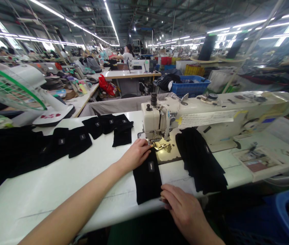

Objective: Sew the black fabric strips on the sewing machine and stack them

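The left hand [136, 153] is reaching across the counter [83, 190] to the needle end of a sewing machine [208, 102], its fingertips bunching together and touching the far part of a black cloth piece [146, 187]. Whether they are pinching the cloth or only pressing on it, I cannot tell. The right hand [181, 206] is sitting by the near right corner of that piece, at the near edge of the counter, with its fingers curling inward; what they are closing on, if anything, is too hidden to tell. The two hands are keeping apart from each other.

The black cloth piece is lying flat, its far end meeting the machine under the needle and its near end reaching the counter's edge. A small label [151, 166] is showing on it.

To the right, a black cloth stack [200, 160] is lying in front of the machine, and a paper note [208, 119] is clinging to the machine's side. Farther right, a tray [256, 163] is holding small items. To the left, a row of black pieces [79, 141] is spreading over the counter, several bearing labels. Beyond them a fan [11, 85] is standing. At the near right, a blue basket [287, 200] is showing below the counter.
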### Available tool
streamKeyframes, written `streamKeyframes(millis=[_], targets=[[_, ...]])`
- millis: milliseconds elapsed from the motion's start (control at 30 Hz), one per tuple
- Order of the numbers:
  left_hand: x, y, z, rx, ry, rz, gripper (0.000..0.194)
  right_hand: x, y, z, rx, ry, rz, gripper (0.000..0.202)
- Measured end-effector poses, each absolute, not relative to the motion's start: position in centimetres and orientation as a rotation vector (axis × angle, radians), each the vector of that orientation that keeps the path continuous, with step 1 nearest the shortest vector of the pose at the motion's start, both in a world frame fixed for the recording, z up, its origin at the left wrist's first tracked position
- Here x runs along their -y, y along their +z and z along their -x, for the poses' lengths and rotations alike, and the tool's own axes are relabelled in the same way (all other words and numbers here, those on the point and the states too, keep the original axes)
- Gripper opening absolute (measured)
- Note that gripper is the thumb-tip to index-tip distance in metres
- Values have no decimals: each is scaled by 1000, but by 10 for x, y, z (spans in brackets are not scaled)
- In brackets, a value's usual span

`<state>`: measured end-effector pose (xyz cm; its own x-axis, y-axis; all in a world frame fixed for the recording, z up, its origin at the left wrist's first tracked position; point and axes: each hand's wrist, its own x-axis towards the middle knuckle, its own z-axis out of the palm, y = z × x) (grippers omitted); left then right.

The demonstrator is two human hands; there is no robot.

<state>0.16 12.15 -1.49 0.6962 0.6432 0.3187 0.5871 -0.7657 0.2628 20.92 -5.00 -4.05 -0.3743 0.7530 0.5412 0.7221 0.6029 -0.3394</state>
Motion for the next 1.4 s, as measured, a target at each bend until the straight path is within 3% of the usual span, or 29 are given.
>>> streamKeyframes(millis=[600,833,1033,1400], targets=[[-106,-10,-9,-1157,465,-2946,21,47,-40,-209,2219,-76,1125,39],[-44,-11,-5,-845,531,-2923,30,46,-45,-213,2266,-19,1175,30],[-11,0,7,-577,552,-2850,26,51,-46,-218,2301,-19,1136,33],[1,-2,16,-518,472,-2950,36,54,-43,-220,2327,11,1107,40]])
